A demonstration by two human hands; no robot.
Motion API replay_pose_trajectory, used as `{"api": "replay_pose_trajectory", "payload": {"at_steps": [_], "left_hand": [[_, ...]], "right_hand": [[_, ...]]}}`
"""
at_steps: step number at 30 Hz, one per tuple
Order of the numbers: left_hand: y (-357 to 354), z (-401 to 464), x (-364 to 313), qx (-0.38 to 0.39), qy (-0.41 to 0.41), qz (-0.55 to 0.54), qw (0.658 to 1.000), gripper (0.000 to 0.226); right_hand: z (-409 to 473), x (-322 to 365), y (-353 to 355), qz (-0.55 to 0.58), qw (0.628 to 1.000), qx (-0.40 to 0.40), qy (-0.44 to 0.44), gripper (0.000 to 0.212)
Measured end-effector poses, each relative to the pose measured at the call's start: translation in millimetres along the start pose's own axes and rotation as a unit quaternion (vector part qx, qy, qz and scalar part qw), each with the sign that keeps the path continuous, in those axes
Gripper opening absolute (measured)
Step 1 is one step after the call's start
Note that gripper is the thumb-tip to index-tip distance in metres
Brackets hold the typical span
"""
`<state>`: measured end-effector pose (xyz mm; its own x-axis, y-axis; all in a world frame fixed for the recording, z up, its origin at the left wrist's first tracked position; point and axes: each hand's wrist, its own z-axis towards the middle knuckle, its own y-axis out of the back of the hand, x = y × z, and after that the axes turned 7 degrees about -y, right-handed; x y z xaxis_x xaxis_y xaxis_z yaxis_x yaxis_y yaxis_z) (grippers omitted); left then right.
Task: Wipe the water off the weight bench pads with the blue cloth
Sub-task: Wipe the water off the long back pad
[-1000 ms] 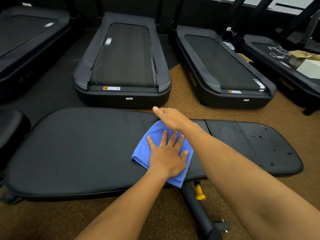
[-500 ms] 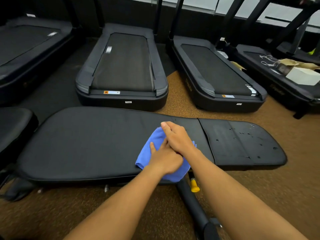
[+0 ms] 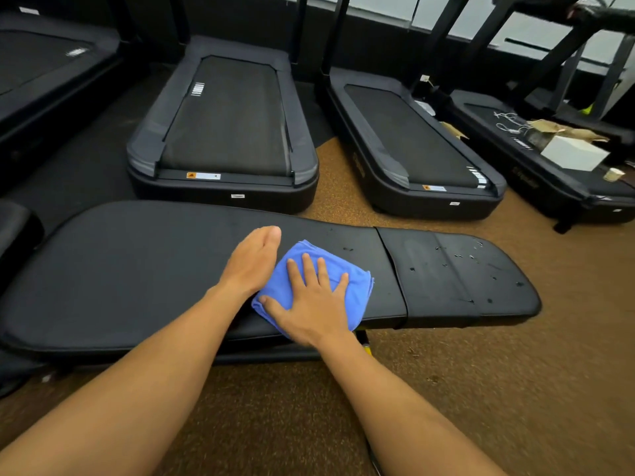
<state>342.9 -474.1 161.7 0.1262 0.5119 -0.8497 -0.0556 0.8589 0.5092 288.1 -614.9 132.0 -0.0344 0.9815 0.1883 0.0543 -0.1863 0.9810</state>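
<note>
Spanning the frame from the left edge, the long back pad of the weight bench lies flat and dark above brown carpet. At the far left, a second black pad is partly visible, just beside the long back pad. The left hand rests on the long back pad with fingers straight and together, grasping nothing; its outer edge touches the left side of the blue cloth. The blue cloth is folded into a rough square and lies on the right portion of the long back pad, near the seam. The right hand lies flat on the blue cloth, fingers spread and extended, pressing it down without curling round it. To the right of the seam, the shorter seat pad carries scattered water droplets across its surface. A few droplets also show on the long back pad just beyond the cloth. Behind the bench, a row of black treadmills stands side by side. At the far right, a white box and crumpled brown paper rest on one treadmill deck.
</note>
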Motion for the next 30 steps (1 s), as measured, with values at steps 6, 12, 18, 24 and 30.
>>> {"api": "replay_pose_trajectory", "payload": {"at_steps": [6, 12, 18, 24, 30], "left_hand": [[-5.0, 5.6, 12.7, 0.004, -0.030, 0.021, 0.999, 0.047], [-9.9, 7.4, 17.5, -0.006, -0.041, 0.039, 0.998, 0.051], [-11.4, 6.9, 23.2, 0.006, -0.046, 0.051, 0.998, 0.055], [-9.9, 4.6, 23.1, 0.011, -0.047, 0.051, 0.998, 0.054], [-7.8, 2.0, 16.3, 0.021, -0.033, 0.046, 0.998, 0.054]], "right_hand": [[54.8, -17.1, 9.1, 0.003, 0.999, 0.022, -0.042, 0.098], [98.6, -29.7, 15.9, -0.004, 0.998, 0.014, -0.062, 0.098], [132.4, -37.5, 20.3, -0.016, 0.997, 0.010, -0.072, 0.095], [114.7, -48.3, 17.5, -0.028, 0.998, 0.006, -0.059, 0.092], [39.2, -75.8, 16.5, -0.039, 0.997, 0.005, -0.073, 0.085]]}}
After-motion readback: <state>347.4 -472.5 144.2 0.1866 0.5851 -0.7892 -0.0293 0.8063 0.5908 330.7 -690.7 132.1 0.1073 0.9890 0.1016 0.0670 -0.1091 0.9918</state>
